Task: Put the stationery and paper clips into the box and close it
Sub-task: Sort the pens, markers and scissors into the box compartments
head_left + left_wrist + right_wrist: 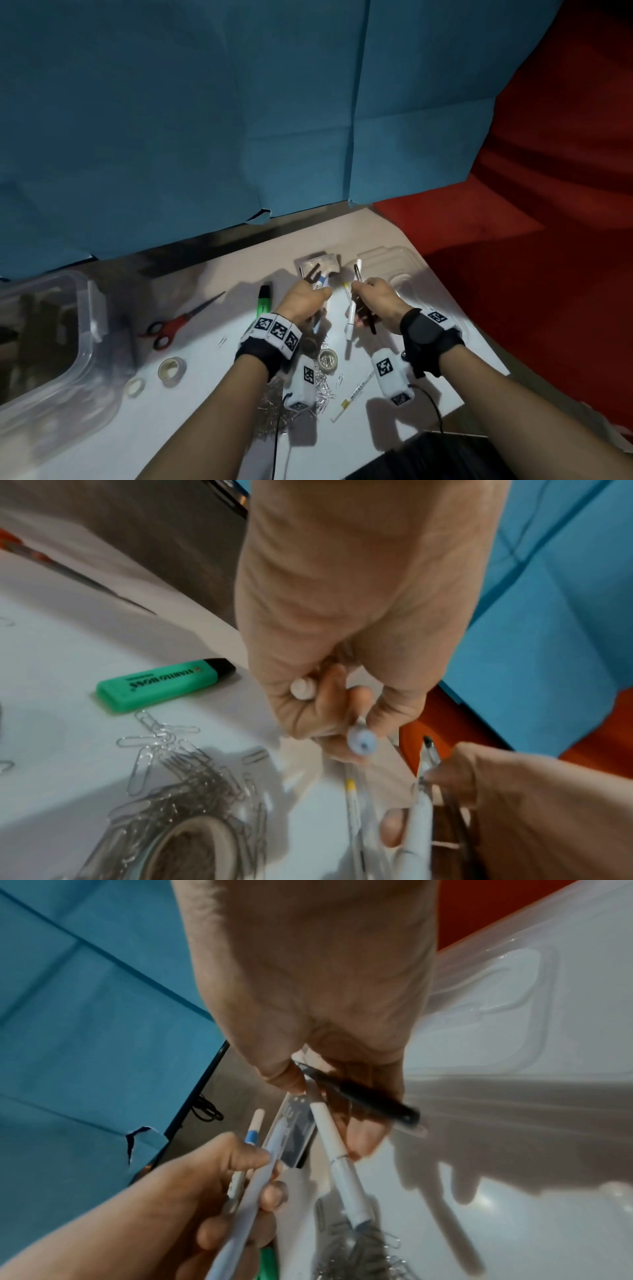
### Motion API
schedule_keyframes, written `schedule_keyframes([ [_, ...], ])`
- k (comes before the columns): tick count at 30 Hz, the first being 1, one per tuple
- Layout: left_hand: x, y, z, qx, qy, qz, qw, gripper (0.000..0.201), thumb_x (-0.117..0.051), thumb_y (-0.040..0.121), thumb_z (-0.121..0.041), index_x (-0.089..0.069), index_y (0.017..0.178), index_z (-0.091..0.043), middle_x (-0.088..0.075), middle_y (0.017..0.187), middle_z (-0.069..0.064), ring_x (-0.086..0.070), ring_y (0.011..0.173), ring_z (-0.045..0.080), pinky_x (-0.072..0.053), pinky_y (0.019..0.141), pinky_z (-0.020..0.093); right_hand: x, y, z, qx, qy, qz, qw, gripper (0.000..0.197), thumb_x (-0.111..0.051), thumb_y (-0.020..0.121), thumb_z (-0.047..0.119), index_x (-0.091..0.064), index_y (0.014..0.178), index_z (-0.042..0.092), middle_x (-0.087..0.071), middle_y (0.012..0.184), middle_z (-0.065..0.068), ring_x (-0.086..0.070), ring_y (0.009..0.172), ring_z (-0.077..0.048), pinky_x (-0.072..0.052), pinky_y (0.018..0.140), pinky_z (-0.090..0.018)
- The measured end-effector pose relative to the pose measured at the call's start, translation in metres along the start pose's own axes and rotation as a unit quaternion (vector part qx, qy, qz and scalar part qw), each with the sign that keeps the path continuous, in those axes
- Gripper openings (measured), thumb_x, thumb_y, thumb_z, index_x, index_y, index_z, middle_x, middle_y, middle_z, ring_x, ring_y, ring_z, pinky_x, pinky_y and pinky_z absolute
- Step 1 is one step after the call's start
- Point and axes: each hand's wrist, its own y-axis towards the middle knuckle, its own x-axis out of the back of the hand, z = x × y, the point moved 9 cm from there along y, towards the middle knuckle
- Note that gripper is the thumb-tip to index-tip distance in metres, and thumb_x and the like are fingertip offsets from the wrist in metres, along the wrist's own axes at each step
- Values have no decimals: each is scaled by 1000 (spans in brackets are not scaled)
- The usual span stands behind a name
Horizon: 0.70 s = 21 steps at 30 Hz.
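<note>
Both hands hover over the white table [212, 442], each gripping pens. My left hand [317, 294] holds a white pen with a blue band [320, 284], whose blue end [361, 741] points at the wrist camera. My right hand [363, 298] grips a white pen [339, 1153] and a black pen [369, 1099]. The clear plastic box [82, 308] stands open at the far left. Its lid [394, 263] lies beyond the right hand. A pile of paper clips [178, 777] lies under my left wrist, and a green highlighter [161, 688] lies left of that hand.
Red-handled scissors [178, 322] lie between the box and the highlighter. Tape rolls [171, 368] sit near the box, another [327, 359] by the clips. A thin white pen [354, 392] lies near the front. A small clear case [318, 265] sits behind the hands. Blue cloth [205, 120] hangs at the back.
</note>
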Motion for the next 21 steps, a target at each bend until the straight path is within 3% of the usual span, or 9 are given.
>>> schedule_keyframes([
  [2,12,-7,1,5,-28,3,1000,26,-63,97,-32,-62,108,-8,-72,97,10,-71,81,23,-61,81,38,-9,-3,7,-14,22,29,999,29,-45,102,33,-50,102,4,-59,80,-11,-61,63,-25,-58,60,-39],
  [4,27,-16,3,4,-56,5,998,28,-62,98,-30,-62,114,-6,-72,96,8,-68,74,17,-58,64,28,-18,-6,20,-3,11,41,999,22,-41,103,26,-49,110,6,-58,89,-12,-61,75,-26,-58,73,-45],
  [7,51,-35,7,2,-199,27,980,30,-55,102,-20,-60,122,2,-72,85,10,-62,66,16,-51,57,25,-35,-9,50,55,-33,36,997,10,-41,103,19,-49,102,12,-55,84,-7,-53,70,-19,-46,59,-30],
  [9,75,-53,10,-7,-286,31,958,27,-54,102,-13,-57,121,6,-72,81,13,-66,65,18,-56,58,25,-55,-10,75,98,-36,45,994,7,-44,102,15,-48,98,12,-52,79,-7,-49,61,-16,-40,54,-30],
  [11,108,-76,13,-31,-330,13,943,26,-54,101,-8,-52,124,5,-72,84,16,-70,69,21,-59,64,28,-83,-15,101,130,-23,65,989,8,-48,102,16,-49,102,8,-53,76,-8,-50,57,-16,-43,55,-33],
  [13,148,-105,19,-68,-356,-25,932,28,-53,100,0,-48,127,2,-71,85,16,-71,72,23,-60,67,30,-121,-25,128,151,-28,116,981,14,-51,102,19,-52,106,6,-57,76,-8,-54,58,-17,-47,55,-32],
  [16,218,-154,47,-116,-341,-100,928,28,-53,99,3,-56,126,-2,-73,94,15,-73,81,21,-60,68,27,-196,-47,164,177,-41,213,960,12,-57,99,19,-55,97,7,-58,73,-8,-57,55,-16,-48,53,-31],
  [19,291,-204,97,-131,-342,-206,907,21,-57,97,2,-63,116,-4,-74,99,18,-73,86,21,-59,67,26,-277,-85,192,197,-66,285,936,16,-62,97,17,-59,94,2,-58,76,-12,-58,62,-21,-49,58,-32],
  [21,337,-240,138,-117,-336,-296,886,14,-61,93,4,-63,107,-2,-72,99,21,-71,83,20,-57,64,24,-333,-115,203,199,-74,326,921,16,-61,96,11,-59,88,-3,-57,70,-14,-59,55,-20,-49,55,-28],
])
